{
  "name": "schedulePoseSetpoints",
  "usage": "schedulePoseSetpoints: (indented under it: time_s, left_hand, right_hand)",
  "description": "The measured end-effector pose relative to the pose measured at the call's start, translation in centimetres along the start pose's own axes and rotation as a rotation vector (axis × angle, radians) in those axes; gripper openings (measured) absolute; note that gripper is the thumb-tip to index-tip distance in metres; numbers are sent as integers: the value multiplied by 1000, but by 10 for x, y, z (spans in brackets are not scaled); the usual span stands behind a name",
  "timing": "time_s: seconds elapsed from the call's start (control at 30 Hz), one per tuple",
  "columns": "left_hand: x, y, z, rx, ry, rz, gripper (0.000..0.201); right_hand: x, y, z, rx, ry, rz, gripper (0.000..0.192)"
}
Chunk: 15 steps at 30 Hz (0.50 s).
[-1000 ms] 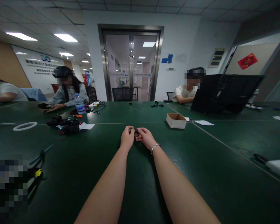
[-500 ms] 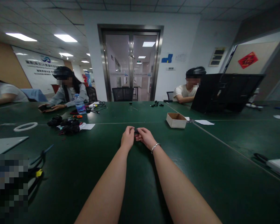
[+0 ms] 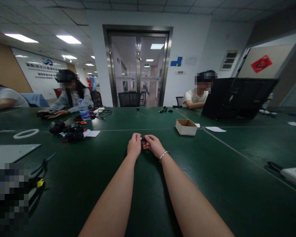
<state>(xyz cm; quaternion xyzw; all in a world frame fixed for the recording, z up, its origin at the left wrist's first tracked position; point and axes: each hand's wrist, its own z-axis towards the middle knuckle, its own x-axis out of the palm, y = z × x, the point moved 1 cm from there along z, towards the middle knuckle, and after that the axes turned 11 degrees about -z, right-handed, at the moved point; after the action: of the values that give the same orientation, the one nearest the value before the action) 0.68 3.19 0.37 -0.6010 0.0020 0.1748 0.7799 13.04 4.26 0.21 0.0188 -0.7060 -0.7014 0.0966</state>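
Over the green table, straight ahead of me, my two hands meet at a small black object (image 3: 143, 139). A bright, metal-looking bit shows at its left end; it is too small to tell its kind. My right hand (image 3: 153, 144), with a silver bracelet at the wrist, pinches the black part between thumb and fingers. My left hand (image 3: 134, 144) has its fingers closed at the bright left end. What lies inside the left fingers is hidden.
An open cardboard box (image 3: 186, 127) stands right of my hands. Black items (image 3: 69, 131) and a water bottle (image 3: 84, 110) are left. A black monitor (image 3: 239, 98) is at right. Three people sit around the table (image 3: 148, 197). Cables (image 3: 39, 177) lie near left.
The bright end of the small black object now shows between my hands, whose fingers are slightly farther apart. A person's hands at far left have shifted left with a dark object.
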Motion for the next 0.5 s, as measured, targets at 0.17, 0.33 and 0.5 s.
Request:
schedulePoseSetpoints:
  time_s: [0.17,0.33,0.5]
  left_hand:
    - [-1,-4,-1,-20,-23,8,24]
    - [1,-2,0,-34,28,46,29]
    - [3,4,3,-11,35,17,25]
  right_hand:
    - [0,1,-1,6,-10,9,9]
    - [0,0,0,7,2,1,8]
    - [1,2,-1,26,-15,8,3]
